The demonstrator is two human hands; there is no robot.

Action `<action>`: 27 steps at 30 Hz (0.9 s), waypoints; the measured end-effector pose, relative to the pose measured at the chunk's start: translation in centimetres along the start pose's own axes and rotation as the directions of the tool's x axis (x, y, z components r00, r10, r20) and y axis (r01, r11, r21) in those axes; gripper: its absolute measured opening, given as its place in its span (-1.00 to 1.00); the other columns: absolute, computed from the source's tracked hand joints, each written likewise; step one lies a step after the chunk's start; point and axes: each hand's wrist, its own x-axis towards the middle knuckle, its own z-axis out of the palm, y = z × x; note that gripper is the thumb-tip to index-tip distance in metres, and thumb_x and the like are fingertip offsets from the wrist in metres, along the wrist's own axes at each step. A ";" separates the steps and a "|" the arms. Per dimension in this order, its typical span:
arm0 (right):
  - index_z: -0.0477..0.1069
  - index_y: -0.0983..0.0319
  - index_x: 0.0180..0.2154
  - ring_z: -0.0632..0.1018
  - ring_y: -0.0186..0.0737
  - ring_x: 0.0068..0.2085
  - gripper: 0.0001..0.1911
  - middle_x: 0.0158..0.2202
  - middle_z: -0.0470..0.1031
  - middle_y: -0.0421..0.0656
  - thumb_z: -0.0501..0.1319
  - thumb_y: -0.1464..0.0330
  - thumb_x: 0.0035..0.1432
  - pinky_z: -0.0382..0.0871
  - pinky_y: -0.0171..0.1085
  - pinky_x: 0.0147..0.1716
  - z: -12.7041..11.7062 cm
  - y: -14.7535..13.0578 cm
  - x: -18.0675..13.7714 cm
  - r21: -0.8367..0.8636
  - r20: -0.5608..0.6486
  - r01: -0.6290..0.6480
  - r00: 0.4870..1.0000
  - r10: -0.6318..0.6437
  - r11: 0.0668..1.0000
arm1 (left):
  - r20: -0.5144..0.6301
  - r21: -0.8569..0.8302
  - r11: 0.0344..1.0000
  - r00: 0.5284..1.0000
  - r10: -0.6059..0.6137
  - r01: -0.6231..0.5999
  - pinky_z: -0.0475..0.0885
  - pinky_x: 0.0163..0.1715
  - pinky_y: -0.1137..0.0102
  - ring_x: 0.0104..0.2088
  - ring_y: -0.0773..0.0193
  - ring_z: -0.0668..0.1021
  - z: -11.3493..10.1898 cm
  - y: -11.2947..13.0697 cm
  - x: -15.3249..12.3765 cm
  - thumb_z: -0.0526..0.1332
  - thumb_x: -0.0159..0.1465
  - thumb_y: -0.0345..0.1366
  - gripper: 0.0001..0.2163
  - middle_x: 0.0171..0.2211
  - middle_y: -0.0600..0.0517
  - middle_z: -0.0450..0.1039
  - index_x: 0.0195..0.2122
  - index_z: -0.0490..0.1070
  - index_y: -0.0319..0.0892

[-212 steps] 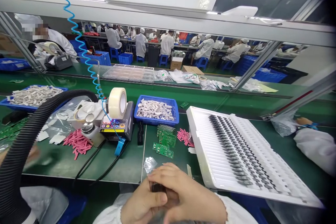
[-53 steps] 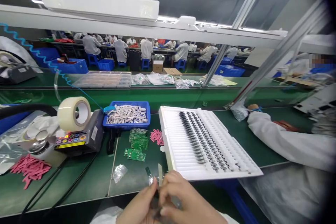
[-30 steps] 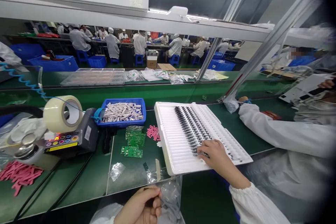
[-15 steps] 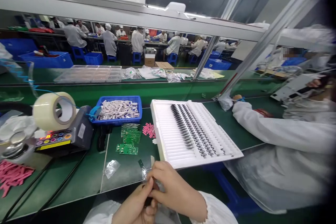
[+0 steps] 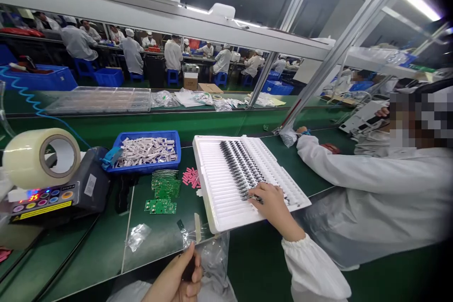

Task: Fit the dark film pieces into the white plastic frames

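My right hand (image 5: pixel 271 204) rests on the near part of a white slotted tray (image 5: pixel 212 174), fingertips pinched on one of the small dark parts (image 5: pixel 237 170) lined up in its rows. My left hand (image 5: pixel 177 278) is low at the bench edge, fingers closed on a small dark part and the mouth of a clear plastic bag (image 5: pixel 212 259) that hangs below the edge.
A tape dispenser with a tape roll (image 5: pixel 40 158) stands at left. A blue bin of white pieces (image 5: pixel 145 151), green circuit boards (image 5: pixel 163 191) and pink strips (image 5: pixel 190 177) lie by the tray. A co-worker's white sleeve (image 5: pixel 354 174) lies at right.
My right hand left my left hand and reached out to the tray's dark parts. My left hand stayed low with the bag. The view swung a little to the right.
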 end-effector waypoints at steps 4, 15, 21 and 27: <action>0.43 0.17 -0.46 0.39 -0.11 -0.27 -0.86 -0.41 0.37 -0.15 0.14 0.33 0.10 0.03 0.03 -0.07 -0.9 -0.5 1.0 0.014 0.031 0.119 0.992 -0.120 0.993 | -0.017 -0.039 0.999 1.000 -0.002 0.001 0.08 -0.76 0.68 -0.78 0.61 0.23 0.2 0.3 -0.4 0.15 0.12 0.04 -0.63 -0.73 0.21 0.21 -0.43 0.34 -0.25; 0.40 0.21 -0.49 0.39 -0.25 -0.31 -0.92 -0.45 0.34 -0.24 0.28 0.43 0.00 0.27 -0.27 -0.26 -3.1 -15.2 -1.6 0.601 0.333 0.173 0.833 -0.441 0.780 | 0.065 -0.051 0.989 0.988 0.143 -0.140 0.39 -0.56 0.48 -0.52 0.25 0.59 0.6 0.0 0.1 -0.03 0.11 0.18 -0.43 -0.53 -0.06 0.49 -0.30 0.37 -0.31; 0.29 0.20 0.00 0.34 -0.13 0.03 -0.54 -0.02 0.34 -0.06 0.15 0.52 0.01 0.17 -0.10 0.06 -0.8 -17.2 -2.0 0.648 0.242 0.236 0.838 -0.490 0.724 | -0.082 -0.017 0.940 0.938 0.338 -0.340 0.25 -0.62 0.53 -0.69 0.48 0.36 -0.1 -0.2 0.0 0.19 0.07 0.04 -0.63 -0.69 0.16 0.31 -0.45 0.34 -0.23; 0.26 0.22 0.06 0.24 -0.05 0.17 -0.50 0.03 0.39 -0.06 0.12 0.46 0.02 -0.33 0.13 0.21 1.5 -18.2 -2.9 0.536 0.286 0.365 0.770 -0.571 0.761 | -0.065 -0.037 0.891 0.891 0.450 -0.453 0.34 -0.23 0.35 -0.24 0.21 0.48 -0.8 -0.1 -0.2 0.23 -0.02 0.08 -0.56 -0.37 -0.01 0.46 -0.29 0.38 -0.18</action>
